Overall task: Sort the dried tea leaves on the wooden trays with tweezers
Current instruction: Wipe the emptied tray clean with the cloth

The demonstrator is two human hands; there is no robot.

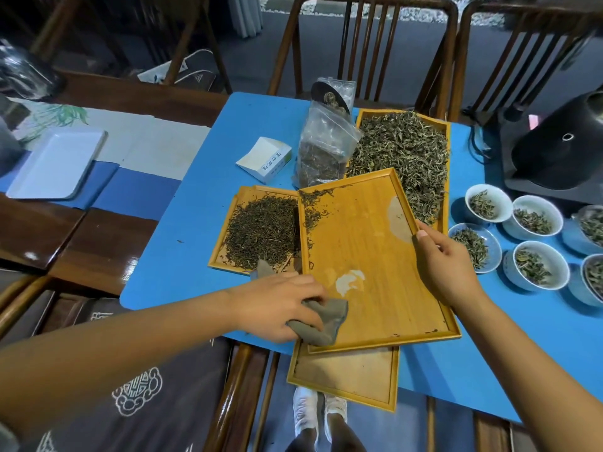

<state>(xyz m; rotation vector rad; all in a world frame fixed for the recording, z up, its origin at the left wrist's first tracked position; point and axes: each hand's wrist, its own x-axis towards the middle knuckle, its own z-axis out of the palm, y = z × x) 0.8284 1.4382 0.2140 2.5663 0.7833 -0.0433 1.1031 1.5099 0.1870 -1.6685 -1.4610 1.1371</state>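
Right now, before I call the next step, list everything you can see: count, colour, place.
wooden trays: four, yellow-brown; one tilted in the middle, one beneath it at the near edge, one left, one far right.
dark tea leaves: one pile, left tray.
green tea leaves: one pile, far tray.
plastic bag: one, clear, holding tea, behind the trays.
small box: one, white, left of the bag.
bowls: at least seven, white and blue, with leaves, right side.
white tray: one, far left.
blue table cover: one.
chairs: two, brown, far side.
black appliance: one, far right.
tweezers: none visible.
cloth: one, grey-green.
left hand: on the cloth.
right hand: gripping the middle tray's right rim.
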